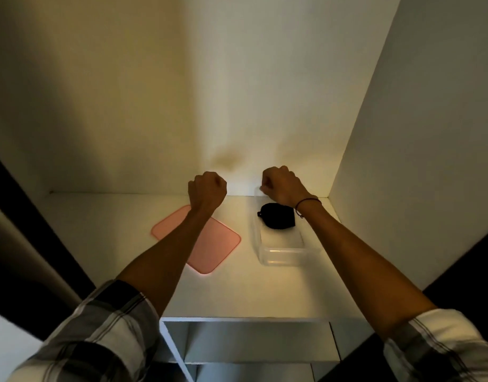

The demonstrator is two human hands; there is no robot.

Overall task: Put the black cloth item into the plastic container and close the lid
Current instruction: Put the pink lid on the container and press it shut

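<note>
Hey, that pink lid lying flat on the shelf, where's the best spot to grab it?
Take the pink lid by its near corner, coming in from the front with the left hand. It lies flat on the shelf, so pinching means lifting an edge first; that corner is clear of the forearm crossing it.

No text, label, brand, number or sign is showing legibly anywhere in this view; every surface is appearing plain and unmarked.

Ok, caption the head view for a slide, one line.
Black cloth item already in the clear container, pink lid still on the shelf, both fists raised.
</note>
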